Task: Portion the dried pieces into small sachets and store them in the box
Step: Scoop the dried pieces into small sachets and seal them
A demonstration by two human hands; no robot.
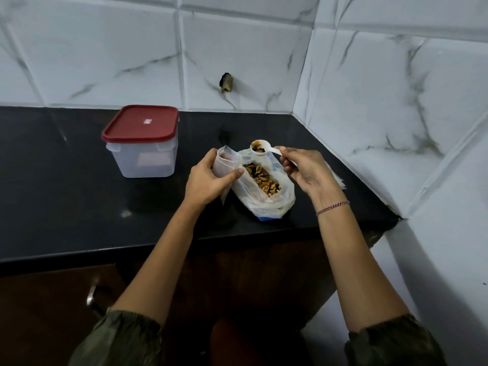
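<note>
**A:** Where is everything right now?

**B:** The big bag lies open on the black counter, with the dried pieces showing in its mouth. The left hand is curled round a small sachet, thumb across its front, just beside the bag at ten o'clock. The right hand pinches the handle of a white scoop between thumb and fingertips. Its loaded bowl hovers over the bag's twelve o'clock end.

**A:** And the box?

**B:** The box is further out at ten o'clock, well apart from the hands, with its red lid on.

**A:** What could go wrong from here?

**B:** Mostly the crossing. The sachet's mouth looks narrow and floppy, and only one hand props it open. If the film sags or the scoop tips early, pieces land on the counter. The scoop also looks heaped, so a quick swing could shed some.

**A:** Anything else?

**B:** The big bag is soft and nothing holds it, so a knock from either wrist could slump it. The box also needs opening, and both hands are busy. There may be spare sachets at three o'clock behind the right hand, though I can't tell for sure.
</note>
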